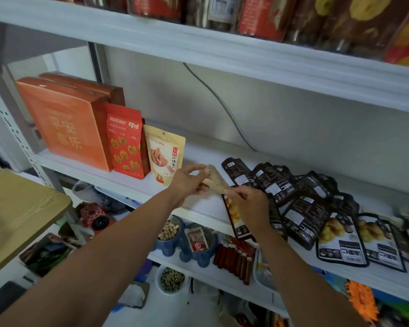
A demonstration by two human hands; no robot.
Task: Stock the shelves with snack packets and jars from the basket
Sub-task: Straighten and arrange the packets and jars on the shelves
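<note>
Your left hand [189, 182] and right hand [246, 208] each pinch one end of the tan packet [216, 178] with curled fingers, holding it tilted between them over the shelf [132, 182], near the black packets [300, 204].

The two gift boxes [64, 123] were orange with paler lettering. The walnut pouch [125, 142] was red, patterned with yellow walnut halves. The stand-up pouch [163, 154] was pale yellow with orange sticks pictured. The small packet [215, 179] was beige. The pile of packets [302, 204] was black with white panels. The shelf [198, 204] was white.
</note>
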